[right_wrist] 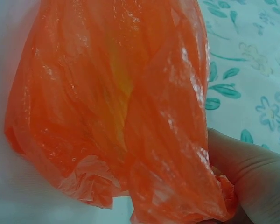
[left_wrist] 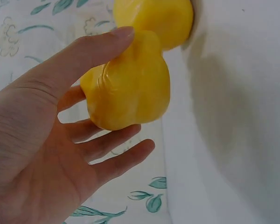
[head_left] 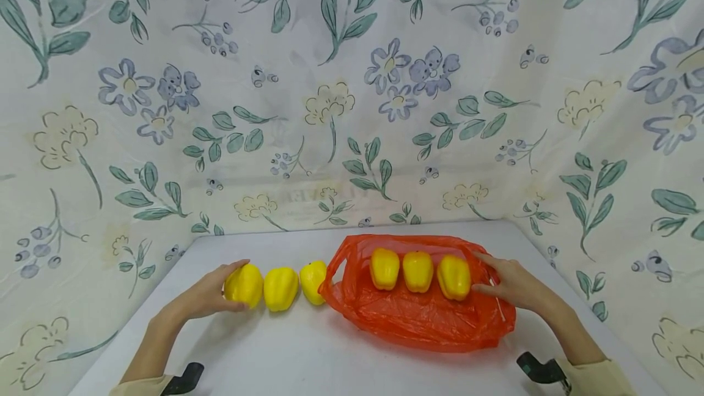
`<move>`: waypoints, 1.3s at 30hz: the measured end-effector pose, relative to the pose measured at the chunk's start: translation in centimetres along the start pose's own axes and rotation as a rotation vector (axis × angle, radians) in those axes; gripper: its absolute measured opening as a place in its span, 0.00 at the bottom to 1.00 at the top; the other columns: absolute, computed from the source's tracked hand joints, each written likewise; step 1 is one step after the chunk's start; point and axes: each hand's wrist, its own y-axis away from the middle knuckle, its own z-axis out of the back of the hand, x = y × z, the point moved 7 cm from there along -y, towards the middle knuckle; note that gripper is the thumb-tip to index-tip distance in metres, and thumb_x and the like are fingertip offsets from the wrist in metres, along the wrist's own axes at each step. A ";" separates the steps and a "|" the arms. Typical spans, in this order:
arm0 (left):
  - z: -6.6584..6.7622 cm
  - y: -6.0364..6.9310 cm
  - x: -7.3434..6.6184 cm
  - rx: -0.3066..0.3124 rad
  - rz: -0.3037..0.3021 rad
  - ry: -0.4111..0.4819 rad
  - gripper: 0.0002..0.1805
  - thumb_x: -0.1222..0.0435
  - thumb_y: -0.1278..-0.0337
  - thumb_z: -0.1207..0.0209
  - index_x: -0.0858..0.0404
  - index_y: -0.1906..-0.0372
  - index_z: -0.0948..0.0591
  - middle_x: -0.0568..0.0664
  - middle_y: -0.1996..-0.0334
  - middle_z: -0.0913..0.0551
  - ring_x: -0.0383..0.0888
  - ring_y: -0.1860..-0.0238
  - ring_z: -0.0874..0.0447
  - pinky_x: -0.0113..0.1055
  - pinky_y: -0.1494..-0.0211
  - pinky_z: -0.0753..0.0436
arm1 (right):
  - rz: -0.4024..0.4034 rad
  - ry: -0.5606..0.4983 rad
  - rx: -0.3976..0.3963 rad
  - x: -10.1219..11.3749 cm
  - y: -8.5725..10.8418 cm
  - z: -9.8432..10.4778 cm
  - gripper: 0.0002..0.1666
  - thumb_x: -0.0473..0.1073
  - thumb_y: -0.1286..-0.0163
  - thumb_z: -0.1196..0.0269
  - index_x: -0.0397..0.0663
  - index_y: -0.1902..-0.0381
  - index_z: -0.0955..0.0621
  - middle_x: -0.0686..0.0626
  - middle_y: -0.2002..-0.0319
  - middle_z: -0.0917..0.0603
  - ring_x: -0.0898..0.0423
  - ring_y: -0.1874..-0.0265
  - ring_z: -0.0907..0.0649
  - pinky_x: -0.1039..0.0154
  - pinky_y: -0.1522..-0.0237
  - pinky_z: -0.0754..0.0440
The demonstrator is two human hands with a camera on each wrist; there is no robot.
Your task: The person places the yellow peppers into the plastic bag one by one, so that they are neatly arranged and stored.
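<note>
**Nearest lens: black wrist mounts [head_left: 187, 377] on pale sleeves [head_left: 596, 377], two separate holds beyond**

Largest first: floral cloth [head_left: 352, 157] across back and sides, printed with green leaves, blue blossoms, pale-yellow flowers. Probably hung as a screen; can't see any room past it.

Next, white table [head_left: 275, 347]: smooth, plain, with soft shadows near the left-side grip. Far edge close to cloth.

Then red bag [head_left: 423, 329], thin creased film laid wide on right half of table. Probably spread out for easy access.

Right hand [head_left: 513, 285] at bag's right edge: thumb and fingers partly closed, with film bunched between, some fingers hidden. Likely to stop light film sliding.

Left hand [head_left: 210, 291] at far left: thumb over top, fingers spread behind, half closed around end yellow pepper [head_left: 245, 286]. Likely gripped from outside because of neighbour crowding inner side. Lifted or resting: can't tell.

Smallest: middle pepper [head_left: 281, 289] just beside the held one, inner pepper [head_left: 313, 282] at bag's left edge, contact unclear. Probably lined up for reach. Farther right, row of three bag-side peppers [head_left: 385, 269], upright within bag outline. Inside or on top: can't tell. Likely useful as weight on loose film.
</note>
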 end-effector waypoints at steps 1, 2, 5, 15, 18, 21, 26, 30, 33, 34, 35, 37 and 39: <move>0.2 0.0 -0.1 -0.008 -0.001 -0.007 0.51 0.51 0.58 0.25 0.61 0.28 0.37 0.65 0.38 0.27 0.58 0.42 0.25 0.60 0.40 0.22 | 0.000 -0.001 0.000 0.0 0.0 0.0 0.45 0.49 0.38 0.30 0.35 0.30 0.35 0.35 0.48 0.17 0.62 0.72 0.16 0.67 0.69 0.13; 0.4 0.0 -0.1 -0.017 -0.007 -0.012 0.52 0.51 0.58 0.25 0.62 0.28 0.37 0.65 0.38 0.27 0.58 0.43 0.25 0.60 0.40 0.22 | 0.000 -0.003 0.001 0.0 0.0 0.0 0.45 0.49 0.38 0.31 0.35 0.30 0.35 0.35 0.49 0.17 0.62 0.72 0.16 0.67 0.69 0.13; 1.2 -0.1 -0.5 -0.058 -0.020 -0.036 0.52 0.52 0.58 0.25 0.63 0.27 0.38 0.65 0.39 0.27 0.56 0.44 0.25 0.59 0.40 0.21 | 0.000 -0.004 0.003 0.0 0.0 0.0 0.45 0.49 0.38 0.31 0.35 0.30 0.35 0.35 0.49 0.17 0.62 0.72 0.16 0.67 0.69 0.13; 2.7 -1.3 -3.0 -0.135 -0.078 -0.082 0.53 0.52 0.56 0.26 0.63 0.26 0.40 0.66 0.39 0.28 0.54 0.47 0.24 0.55 0.43 0.18 | -0.005 -0.001 0.011 0.0 0.1 0.0 0.46 0.50 0.38 0.30 0.34 0.30 0.35 0.35 0.48 0.17 0.62 0.72 0.17 0.67 0.69 0.13; 3.0 -1.8 -4.0 -0.140 -0.100 -0.083 0.54 0.52 0.55 0.26 0.63 0.25 0.42 0.66 0.37 0.29 0.55 0.46 0.24 0.54 0.43 0.18 | -0.012 -0.010 0.013 0.0 0.1 -0.1 0.46 0.50 0.38 0.30 0.35 0.30 0.35 0.35 0.48 0.18 0.62 0.72 0.17 0.67 0.69 0.13; 3.2 -2.5 -4.9 -0.143 -0.119 -0.080 0.55 0.53 0.56 0.26 0.62 0.25 0.43 0.65 0.37 0.29 0.55 0.46 0.23 0.54 0.43 0.18 | -0.010 -0.008 0.012 0.0 0.2 -0.1 0.46 0.50 0.38 0.30 0.34 0.30 0.35 0.35 0.48 0.18 0.62 0.72 0.17 0.67 0.69 0.13; 3.3 -3.5 -6.4 -0.134 -0.130 -0.047 0.55 0.53 0.56 0.26 0.59 0.25 0.43 0.62 0.34 0.30 0.55 0.43 0.23 0.53 0.44 0.17 | -0.005 0.003 0.007 0.1 0.1 0.0 0.46 0.50 0.38 0.31 0.33 0.30 0.35 0.34 0.48 0.18 0.62 0.72 0.17 0.66 0.68 0.13; 3.4 -4.1 -7.8 -0.121 -0.153 -0.009 0.54 0.52 0.57 0.25 0.57 0.25 0.42 0.59 0.32 0.31 0.55 0.40 0.24 0.53 0.43 0.17 | -0.008 0.005 0.007 0.1 0.1 0.0 0.46 0.50 0.38 0.31 0.33 0.30 0.36 0.34 0.48 0.18 0.61 0.71 0.17 0.66 0.68 0.13; 3.4 -4.6 -9.0 -0.108 -0.178 0.009 0.54 0.51 0.57 0.25 0.57 0.25 0.41 0.57 0.32 0.31 0.55 0.38 0.25 0.55 0.43 0.18 | -0.006 0.004 0.007 0.2 0.0 0.1 0.46 0.50 0.38 0.31 0.33 0.30 0.36 0.34 0.48 0.18 0.61 0.71 0.16 0.66 0.68 0.13; 3.5 -4.8 -9.4 -0.102 -0.188 0.015 0.54 0.51 0.57 0.25 0.57 0.25 0.41 0.57 0.31 0.31 0.55 0.38 0.26 0.55 0.43 0.18 | -0.005 0.005 0.006 0.2 0.0 0.1 0.46 0.50 0.38 0.31 0.33 0.30 0.36 0.33 0.48 0.18 0.61 0.70 0.16 0.66 0.68 0.13; 3.4 -5.1 -9.8 -0.095 -0.198 0.017 0.54 0.51 0.58 0.25 0.56 0.25 0.41 0.57 0.31 0.31 0.55 0.37 0.26 0.55 0.43 0.18 | -0.002 0.004 0.006 0.2 0.0 0.1 0.46 0.50 0.38 0.31 0.33 0.30 0.36 0.33 0.48 0.18 0.61 0.70 0.16 0.66 0.68 0.13; 3.4 -5.5 -10.7 -0.081 -0.216 0.023 0.54 0.50 0.58 0.25 0.56 0.26 0.40 0.56 0.30 0.32 0.55 0.36 0.27 0.55 0.43 0.18 | 0.002 0.005 0.005 0.2 0.1 0.1 0.46 0.50 0.38 0.31 0.33 0.30 0.36 0.33 0.47 0.18 0.62 0.70 0.16 0.66 0.68 0.13; 3.3 -6.0 -11.5 -0.064 -0.228 0.027 0.53 0.50 0.58 0.25 0.55 0.26 0.39 0.55 0.29 0.32 0.55 0.36 0.27 0.54 0.43 0.18 | 0.004 0.005 0.005 0.3 0.0 0.1 0.46 0.50 0.38 0.31 0.33 0.30 0.36 0.33 0.47 0.18 0.61 0.70 0.16 0.66 0.68 0.13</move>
